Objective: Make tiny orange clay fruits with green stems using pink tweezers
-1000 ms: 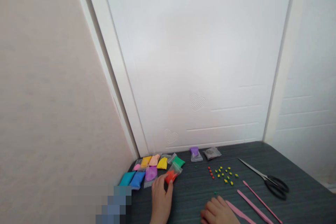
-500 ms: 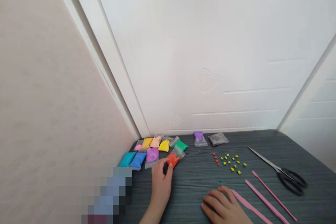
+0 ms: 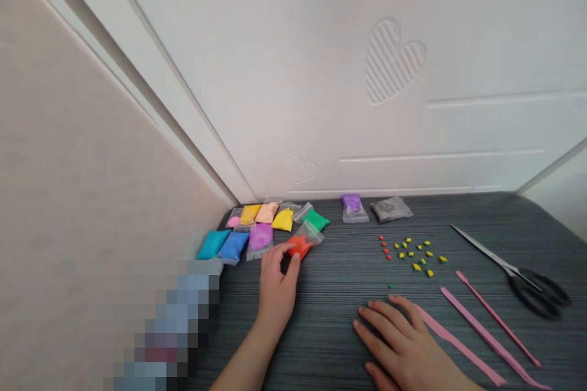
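Observation:
My left hand (image 3: 279,278) has its thumb and fingertips on the near end of a small zip bag of orange-red clay (image 3: 300,247), gripping it against the tabletop. The bag's clear zip end points away to the right. Palm down, my right hand (image 3: 398,342) lies on the dark table (image 3: 321,330) with its fingers spread and nothing in them. Beside its index finger is a flat pink modelling tool (image 3: 458,345). Beyond that hand sit several small yellow-and-green clay pieces (image 3: 416,267) and a short row of red clay bits (image 3: 386,250).
More clay bags, including blue (image 3: 233,247), magenta (image 3: 261,237) and green (image 3: 315,220), cluster at the back left. A purple bag (image 3: 352,203) and a grey bag (image 3: 391,209) lie by the white panel (image 3: 312,104). Black-handled scissors (image 3: 516,274) and two more pink tools (image 3: 486,330) lie right.
The view has tipped downward, so the table things sit higher in the picture. My left hand stays at the orange-red bag, and my right hand still rests on the table.

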Demonstrator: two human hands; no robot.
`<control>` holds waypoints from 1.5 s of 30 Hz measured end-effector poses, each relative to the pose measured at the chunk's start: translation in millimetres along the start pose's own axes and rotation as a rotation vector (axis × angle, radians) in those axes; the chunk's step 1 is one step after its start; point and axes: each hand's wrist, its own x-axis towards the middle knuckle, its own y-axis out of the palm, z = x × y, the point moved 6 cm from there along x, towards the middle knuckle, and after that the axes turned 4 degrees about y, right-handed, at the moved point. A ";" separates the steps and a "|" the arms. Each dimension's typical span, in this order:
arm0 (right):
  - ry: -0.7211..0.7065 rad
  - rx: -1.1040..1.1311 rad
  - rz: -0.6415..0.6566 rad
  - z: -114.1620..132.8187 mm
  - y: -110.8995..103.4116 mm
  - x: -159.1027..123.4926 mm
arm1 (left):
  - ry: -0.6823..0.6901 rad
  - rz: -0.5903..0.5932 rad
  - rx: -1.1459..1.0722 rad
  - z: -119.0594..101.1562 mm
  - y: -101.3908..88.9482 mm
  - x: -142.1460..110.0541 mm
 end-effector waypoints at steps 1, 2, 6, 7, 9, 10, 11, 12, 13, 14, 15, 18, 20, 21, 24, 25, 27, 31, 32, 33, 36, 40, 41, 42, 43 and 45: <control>0.013 0.022 0.019 -0.6 -0.6 0.5 | -0.001 0.006 0.002 -0.9 0.5 0.1; 0.025 0.036 0.028 -1.5 -1.2 0.8 | -0.002 0.001 0.000 -1.5 0.5 0.2; 0.024 0.056 0.039 -2.6 2.4 -1.9 | -0.013 0.004 -0.006 -2.7 1.1 0.1; 0.029 0.065 0.042 -2.3 4.6 -3.5 | -0.016 0.005 -0.006 -3.0 1.0 -0.1; 0.082 0.095 0.051 -2.8 9.2 -7.3 | -0.020 0.009 -0.001 -4.0 0.5 -0.3; 0.121 0.113 0.056 -3.1 11.2 -9.1 | -0.021 0.014 0.001 -4.5 0.4 -0.4; 0.158 0.130 0.063 -3.3 12.8 -10.9 | -0.021 0.018 0.002 -5.1 0.4 -0.5; 0.186 0.143 0.072 -3.1 13.9 -12.4 | -0.021 0.018 0.000 -5.5 0.3 -0.5; 0.200 0.151 0.085 -2.2 14.8 -13.4 | -0.021 0.017 -0.004 -5.7 0.3 -0.5; 0.202 0.154 0.096 -1.2 15.0 -14.1 | -0.022 0.016 -0.007 -5.7 0.4 -0.4; 0.203 0.156 0.105 -0.5 14.8 -14.5 | -0.024 0.016 -0.009 -5.5 0.6 -0.4; 0.198 0.172 0.143 -0.3 14.8 -14.8 | -0.031 0.015 -0.016 -4.6 1.2 -0.6; 0.202 0.190 0.174 -1.1 15.8 -15.0 | -0.038 0.015 -0.018 -4.1 1.1 -0.8; 0.214 0.197 0.190 -2.0 16.5 -15.3 | -0.042 0.017 -0.018 -4.0 1.1 -1.0; 0.255 0.214 0.243 -4.2 18.8 -16.6 | -0.055 0.021 -0.025 -3.7 1.3 -1.1; 0.253 0.220 0.261 -3.9 19.2 -17.0 | -0.058 0.021 -0.032 -3.6 1.7 -1.1; 0.219 0.235 0.289 -1.7 19.1 -17.3 | -0.060 0.020 -0.052 -3.0 2.6 -1.0; 0.214 0.227 0.331 -2.1 18.4 -17.7 | -0.070 0.021 -0.096 -0.8 4.7 -1.3; 0.228 0.219 0.338 -3.1 18.2 -17.7 | -0.073 0.021 -0.100 -0.4 4.9 -1.4; 0.233 0.214 0.348 -3.6 18.1 -17.5 | -0.074 0.023 -0.099 -0.3 5.1 -1.4; 0.186 0.230 0.379 -1.3 18.1 -15.9 | -0.065 0.025 -0.102 -1.3 5.5 -1.4; 0.232 0.218 0.408 -4.9 18.6 -14.2 | -0.056 0.005 -0.130 -2.6 6.0 -0.9; 0.246 0.214 0.414 -6.0 18.6 -14.0 | -0.055 -0.002 -0.135 -2.7 6.2 -0.8; 0.245 0.216 0.421 -6.0 18.4 -13.8 | -0.055 -0.007 -0.138 -2.8 6.4 -0.6; 0.229 0.225 0.426 -5.0 18.1 -13.5 | -0.053 -0.011 -0.140 -3.0 6.6 -0.4; 0.182 0.248 0.440 -1.9 17.6 -12.9 | -0.047 -0.017 -0.142 -3.8 6.7 0.0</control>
